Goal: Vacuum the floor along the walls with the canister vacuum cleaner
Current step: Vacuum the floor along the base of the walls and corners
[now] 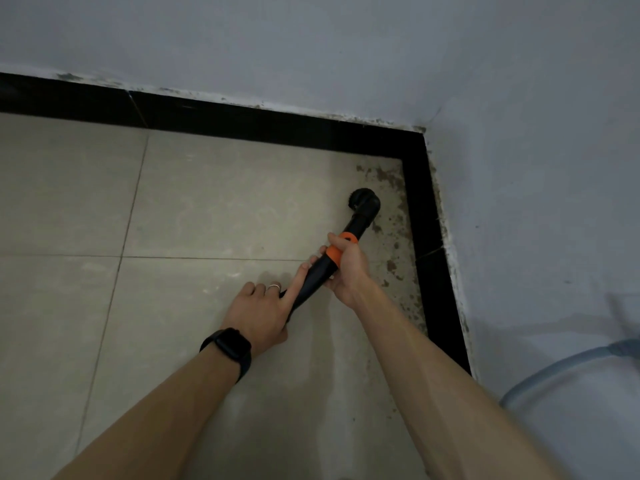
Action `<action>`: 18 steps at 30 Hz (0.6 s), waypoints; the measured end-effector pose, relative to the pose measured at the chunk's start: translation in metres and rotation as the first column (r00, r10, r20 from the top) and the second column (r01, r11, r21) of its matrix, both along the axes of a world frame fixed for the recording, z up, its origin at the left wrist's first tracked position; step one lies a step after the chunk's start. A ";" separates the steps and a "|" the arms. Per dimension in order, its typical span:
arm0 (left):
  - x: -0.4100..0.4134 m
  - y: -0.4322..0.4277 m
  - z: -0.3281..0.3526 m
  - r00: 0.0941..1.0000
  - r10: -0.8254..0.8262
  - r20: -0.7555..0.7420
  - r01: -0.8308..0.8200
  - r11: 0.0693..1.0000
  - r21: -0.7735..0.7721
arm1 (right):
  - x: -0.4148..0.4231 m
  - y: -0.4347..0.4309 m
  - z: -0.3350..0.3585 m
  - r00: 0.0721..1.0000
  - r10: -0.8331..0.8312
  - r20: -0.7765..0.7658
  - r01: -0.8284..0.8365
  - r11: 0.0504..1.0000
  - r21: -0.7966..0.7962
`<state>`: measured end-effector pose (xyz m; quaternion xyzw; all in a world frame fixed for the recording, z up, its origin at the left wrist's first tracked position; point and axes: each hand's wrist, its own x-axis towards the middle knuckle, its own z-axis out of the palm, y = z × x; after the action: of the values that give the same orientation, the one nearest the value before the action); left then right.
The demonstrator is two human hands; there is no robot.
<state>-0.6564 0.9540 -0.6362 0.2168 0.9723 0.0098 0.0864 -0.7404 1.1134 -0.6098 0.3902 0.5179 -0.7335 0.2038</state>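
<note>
Both hands [258, 315] [349, 268] grip the vacuum wand [356, 225] near the dirty corner.

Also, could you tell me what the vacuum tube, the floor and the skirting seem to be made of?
Vacuum tube: likely hard plastic, matte black with an orange collar, going by its moulded shape and dull sheen.
Floor: probably ceramic or stone tile, beige and smooth, with straight grout lines and faint reflections.
Skirting: seemingly glossy black tile, with a visible joint.

Vacuum wand [357, 221] over floor [207, 202], near corner [419, 136]
</note>
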 end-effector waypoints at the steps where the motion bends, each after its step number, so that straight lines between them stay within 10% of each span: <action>1: -0.005 0.003 -0.001 1.000 0.009 -0.003 -0.009 1.000 0.003 | -0.005 0.001 -0.001 1.000 0.001 -0.003 -0.001 1.000 -0.004; 11: -0.053 0.010 -0.006 0.994 0.112 0.008 -0.113 0.992 0.057 | -0.062 0.000 -0.004 0.996 0.026 -0.082 -0.020 0.997 0.074; 18: -0.070 0.028 0.001 0.916 0.251 0.314 -0.340 0.901 0.271 | -0.094 -0.011 -0.004 0.972 0.230 -0.051 -0.153 0.780 0.607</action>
<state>-0.7260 0.9817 -0.6356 0.0729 0.9583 0.2098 0.1798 -0.8347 1.1027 -0.6139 0.3341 0.7713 -0.5302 0.1118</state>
